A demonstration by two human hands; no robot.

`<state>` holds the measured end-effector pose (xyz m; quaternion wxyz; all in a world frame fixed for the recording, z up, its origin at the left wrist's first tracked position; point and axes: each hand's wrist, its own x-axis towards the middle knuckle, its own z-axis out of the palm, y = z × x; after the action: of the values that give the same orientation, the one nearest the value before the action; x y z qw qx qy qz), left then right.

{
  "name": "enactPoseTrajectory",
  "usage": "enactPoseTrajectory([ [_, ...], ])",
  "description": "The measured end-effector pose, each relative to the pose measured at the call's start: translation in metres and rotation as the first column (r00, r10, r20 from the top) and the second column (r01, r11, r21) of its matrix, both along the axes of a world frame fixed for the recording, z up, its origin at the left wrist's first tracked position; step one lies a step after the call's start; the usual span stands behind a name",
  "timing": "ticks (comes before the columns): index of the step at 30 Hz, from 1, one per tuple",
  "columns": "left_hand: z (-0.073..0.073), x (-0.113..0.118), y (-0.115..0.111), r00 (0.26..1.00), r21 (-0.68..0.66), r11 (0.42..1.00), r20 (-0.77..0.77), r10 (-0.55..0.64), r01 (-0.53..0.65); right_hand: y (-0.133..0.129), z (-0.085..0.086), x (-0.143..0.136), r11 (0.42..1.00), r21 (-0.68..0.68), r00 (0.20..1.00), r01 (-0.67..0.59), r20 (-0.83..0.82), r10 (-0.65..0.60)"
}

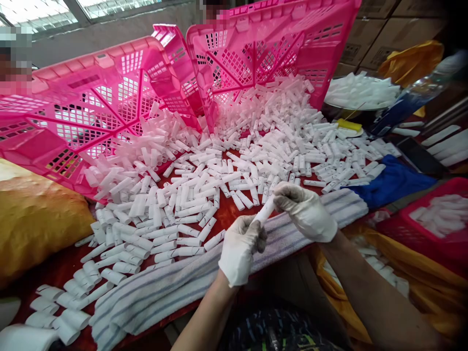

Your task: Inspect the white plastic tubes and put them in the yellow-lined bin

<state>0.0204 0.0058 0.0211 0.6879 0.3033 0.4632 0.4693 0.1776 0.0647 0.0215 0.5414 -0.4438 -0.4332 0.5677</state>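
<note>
Between my two gloved hands is a white plastic tube (264,210), tilted up to the right. My left hand (242,243), in a white glove with greyed fingertips, is wrapped round its lower end. At the upper end, my right hand (305,209) pinches the tube with thumb and fingers. Both hands are above a striped towel (175,287) along the table's front edge. Just beyond them lies a large heap of similar white tubes (204,195), some with dark curved marks, spread over the red tabletop (234,207).
Two pink crates (109,105) (256,53) lie tipped at the back, tubes spilling out. A yellow sack (40,214) is at left. A blue cloth (395,183), a yellow roll (349,125), a heaped bowl (361,92) and a pink basket (431,195) are at right.
</note>
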Motion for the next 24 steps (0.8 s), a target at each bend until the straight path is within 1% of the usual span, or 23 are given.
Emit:
enactPoseTrajectory([
  [1,0.004,-0.001,0.001,0.992,-0.043,0.996,0.105,-0.069,0.074,0.000,0.001,0.001,1.000,0.021,1.000,-0.021,0.000,0.021],
  [2,0.007,-0.001,0.001,0.978,-0.071,0.989,0.174,-0.119,0.133,0.000,0.001,0.002,0.999,0.025,0.999,-0.034,0.000,0.034],
  [3,0.008,-0.001,0.001,0.973,-0.084,0.984,0.181,-0.140,0.157,0.000,0.001,0.002,0.999,0.012,0.999,-0.038,0.000,0.038],
  [4,0.008,0.000,0.001,0.985,-0.077,0.987,0.113,-0.130,0.140,0.001,0.001,0.001,0.999,-0.019,0.999,-0.035,-0.001,0.035],
  [5,0.006,0.001,0.000,0.997,-0.034,0.996,-0.023,-0.080,0.079,0.002,0.000,0.001,0.998,-0.057,1.000,-0.029,-0.003,0.029],
  [6,0.002,0.003,-0.001,0.981,0.053,0.999,-0.195,0.009,0.002,0.003,0.000,0.000,0.996,-0.091,1.000,-0.016,-0.007,0.015],
  [7,-0.002,0.005,-0.002,0.925,0.169,0.984,-0.361,0.114,-0.055,0.003,-0.001,0.000,0.993,-0.115,1.000,-0.003,-0.010,0.002],
  [8,-0.007,0.007,-0.003,0.844,0.292,0.953,-0.489,0.221,-0.080,0.003,-0.001,0.000,0.992,-0.125,1.000,0.007,-0.009,-0.009],
  [9,-0.011,0.008,-0.005,0.762,0.396,0.915,-0.569,0.309,-0.075,0.002,-0.001,0.001,0.993,-0.119,1.000,0.020,-0.002,-0.021],
  [10,-0.015,0.009,-0.006,0.702,0.464,0.884,-0.612,0.363,-0.052,0.000,-0.001,0.001,0.994,-0.099,0.999,0.037,0.015,-0.035],
  [11,-0.018,0.011,-0.007,0.671,0.497,0.867,-0.634,0.383,-0.025,-0.002,-0.001,0.001,0.997,-0.067,0.998,0.047,0.043,-0.045],
  [13,-0.020,0.013,-0.009,0.668,0.503,0.864,-0.640,0.379,-0.008,-0.008,-0.001,-0.001,0.999,0.013,0.993,0.045,0.112,-0.046],
  [15,-0.019,0.018,-0.012,0.701,0.467,0.884,-0.623,0.347,-0.023,-0.014,0.000,-0.006,0.997,0.065,0.987,0.038,0.153,-0.047],
  [16,-0.016,0.020,-0.013,0.723,0.442,0.897,-0.610,0.324,-0.029,-0.017,0.000,-0.007,0.997,0.069,0.986,0.039,0.157,-0.049],
  [17,-0.014,0.021,-0.014,0.748,0.414,0.910,-0.597,0.290,-0.022,-0.020,0.000,-0.007,0.997,0.060,0.986,0.046,0.160,-0.055],
  [18,-0.011,0.021,-0.014,0.776,0.381,0.924,-0.587,0.229,0.015,-0.024,0.000,-0.003,0.998,0.041,0.982,0.056,0.176,-0.062],
  [19,-0.009,0.020,-0.013,0.801,0.347,0.934,-0.581,0.145,0.082,-0.030,0.001,0.005,0.998,0.016,0.974,0.068,0.215,-0.070],
  [20,-0.007,0.017,-0.010,0.811,0.318,0.934,-0.583,0.054,0.166,-0.036,0.001,0.018,0.997,-0.008,0.956,0.083,0.282,-0.078],
  [21,-0.006,0.012,-0.006,0.798,0.294,0.925,-0.603,-0.015,0.239,-0.043,0.001,0.034,0.994,-0.027,0.920,0.103,0.383,-0.085],
  [22,-0.006,0.006,0.001,0.761,0.272,0.921,-0.647,-0.040,0.280,-0.050,0.001,0.055,0.991,-0.039,0.852,0.125,0.515,-0.087],
  [23,-0.007,0.000,0.009,0.701,0.249,0.929,-0.713,-0.015,0.274,-0.057,0.000,0.076,0.987,-0.032,0.748,0.156,0.656,-0.097],
  [24,-0.009,-0.006,0.019,0.614,0.226,0.947,-0.788,0.040,0.229,-0.062,-0.001,0.097,0.987,-0.014,0.582,0.159,0.809,-0.083],
])
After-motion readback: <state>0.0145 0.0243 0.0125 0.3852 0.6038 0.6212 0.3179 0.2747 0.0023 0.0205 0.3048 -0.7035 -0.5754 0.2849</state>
